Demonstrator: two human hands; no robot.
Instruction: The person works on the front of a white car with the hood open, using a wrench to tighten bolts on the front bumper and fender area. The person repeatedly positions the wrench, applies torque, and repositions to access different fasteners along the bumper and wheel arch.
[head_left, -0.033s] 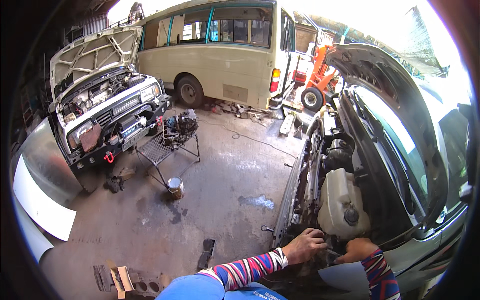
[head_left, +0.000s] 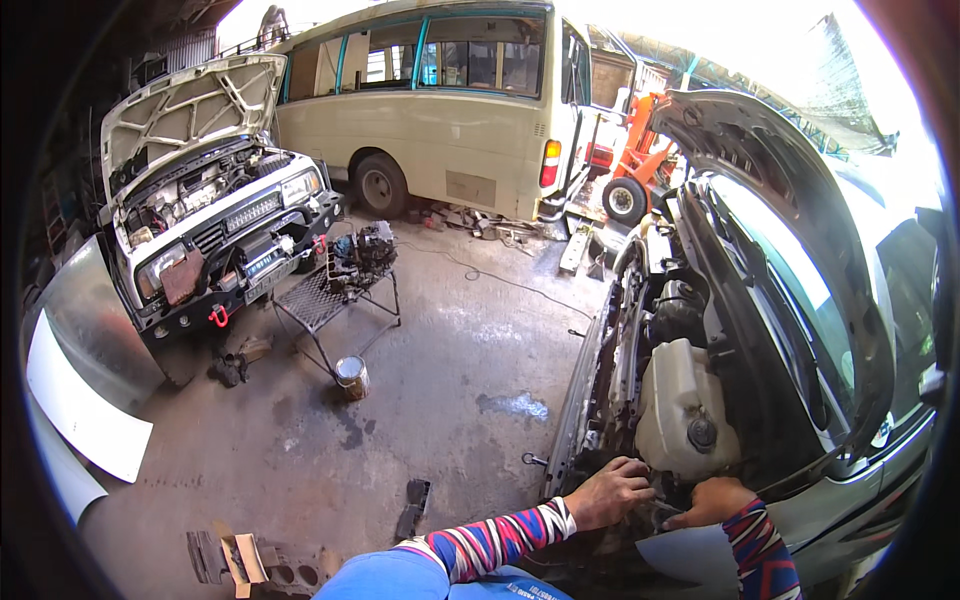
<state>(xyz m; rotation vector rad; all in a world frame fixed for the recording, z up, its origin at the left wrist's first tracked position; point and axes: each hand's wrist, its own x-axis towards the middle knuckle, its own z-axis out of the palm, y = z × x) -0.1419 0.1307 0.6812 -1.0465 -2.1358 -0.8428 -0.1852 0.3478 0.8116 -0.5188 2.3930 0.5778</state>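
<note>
Both hands reach into the front corner of the engine bay of the car on the right, just below a whitish plastic reservoir tank with a dark round cap. My left hand is closed, its fingers bent round a small dark part that I cannot make out. Close beside it, my right hand is also closed, with thumb and fingers pinched towards the same spot. What lies between the fingertips is too small and shaded to name. Patterned sleeves cover both forearms.
The raised hood arches over the bay. Across the floor stand a metal mesh table bearing an engine part, a can, an open-hooded white vehicle and a beige bus. A cardboard box lies near my feet.
</note>
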